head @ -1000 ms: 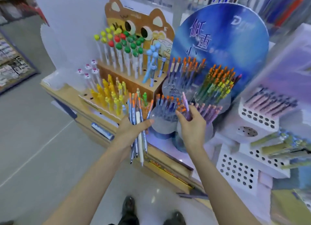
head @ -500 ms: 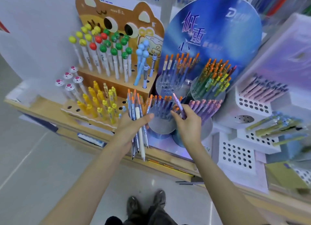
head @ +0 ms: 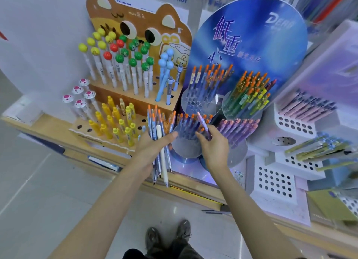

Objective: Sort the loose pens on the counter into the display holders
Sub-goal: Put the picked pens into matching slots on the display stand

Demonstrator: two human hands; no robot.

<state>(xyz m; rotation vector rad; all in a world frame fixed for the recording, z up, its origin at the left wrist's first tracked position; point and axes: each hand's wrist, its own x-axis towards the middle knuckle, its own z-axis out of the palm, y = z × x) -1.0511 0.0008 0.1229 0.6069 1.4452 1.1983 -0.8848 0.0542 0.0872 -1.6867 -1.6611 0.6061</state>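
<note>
L hand [head: 153, 148] at approx 9 o'clock of the front round holder [head: 185, 145], fingers wrapped around a bundle of pens [head: 157, 134], orange caps up, tips hanging down past the counter edge [head: 186, 189]. One white pen [head: 161, 154] sits in the middle of the bundle. Thumb stretched out toward the holder, grip looks loose-ish.

R hand [head: 214, 150] at 3 o'clock of same holder, thumb + fingers pinched narrow on a single purple pen [head: 203, 126], tilted, cap end up toward 11 o'clock. Pen hovers over the gap btw the front holder's orange-cap pens and the purple-pen holder [head: 239, 134] at its 3 o'clock. Tip end hidden in the hand, can't tell if it's in a hole yet.

Step, prob: seating the purple pen w/ its matching group. Many pens in the L hand not yet sorted, so task far from done.

Risks:
- wrong holder: pen is right btw two groups, colours close, easy mis-sort.
- holes packed, so the tip may snag neighbours or knock them askew.
- L bundle held mid-shaft w/ splayed thumb; a pen could slide out to the floor [head: 58, 191].
- white pen doesn't match the rest, needs a diff slot.
</note>
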